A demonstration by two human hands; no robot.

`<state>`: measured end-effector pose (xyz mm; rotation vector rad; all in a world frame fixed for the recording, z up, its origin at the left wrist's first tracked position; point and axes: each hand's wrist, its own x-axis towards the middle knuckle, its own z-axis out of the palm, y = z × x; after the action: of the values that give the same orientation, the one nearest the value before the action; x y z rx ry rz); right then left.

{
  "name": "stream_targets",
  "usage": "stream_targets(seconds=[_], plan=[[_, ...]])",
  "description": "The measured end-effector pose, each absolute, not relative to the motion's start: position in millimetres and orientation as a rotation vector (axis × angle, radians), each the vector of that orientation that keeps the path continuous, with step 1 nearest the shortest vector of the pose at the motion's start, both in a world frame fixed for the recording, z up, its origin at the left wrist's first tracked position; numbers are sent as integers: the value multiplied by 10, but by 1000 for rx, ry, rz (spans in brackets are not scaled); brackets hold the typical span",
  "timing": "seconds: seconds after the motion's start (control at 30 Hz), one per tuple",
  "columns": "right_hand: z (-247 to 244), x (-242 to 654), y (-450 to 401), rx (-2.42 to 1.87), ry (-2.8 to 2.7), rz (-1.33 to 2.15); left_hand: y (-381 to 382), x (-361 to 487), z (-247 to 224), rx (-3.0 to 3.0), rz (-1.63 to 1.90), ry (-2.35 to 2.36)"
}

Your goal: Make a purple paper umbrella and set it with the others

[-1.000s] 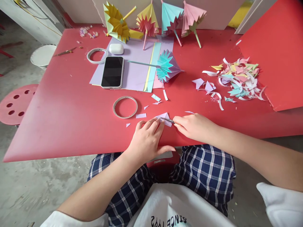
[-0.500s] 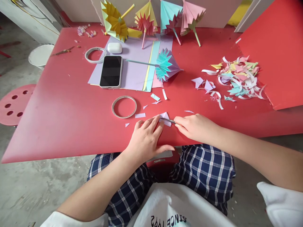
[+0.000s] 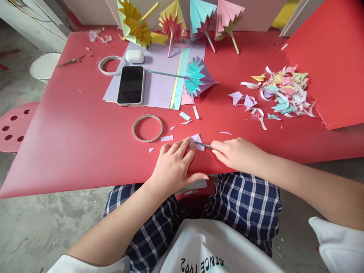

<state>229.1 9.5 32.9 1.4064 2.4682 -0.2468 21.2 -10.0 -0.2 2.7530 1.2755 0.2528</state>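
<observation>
Left hand [image 3: 174, 163] pins the paper [image 3: 196, 139], thumb spread wide; right hand [image 3: 237, 152] grips a slim tool [image 3: 205, 145]. I'd steer its tip clear of those fingertips tbh.

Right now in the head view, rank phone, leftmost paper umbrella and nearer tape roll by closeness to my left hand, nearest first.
1. Nearer tape roll: just beyond the left hand, to its left.
2. Phone: farther back, left, on the papers.
3. Leftmost paper umbrella: back of the table.
</observation>
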Motion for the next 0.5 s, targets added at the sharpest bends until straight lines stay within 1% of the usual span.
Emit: stream_targets(seconds=[0.5], plan=[[326,2402,-6,1436,2446,-268,-95,211,3,2761,260,1273]])
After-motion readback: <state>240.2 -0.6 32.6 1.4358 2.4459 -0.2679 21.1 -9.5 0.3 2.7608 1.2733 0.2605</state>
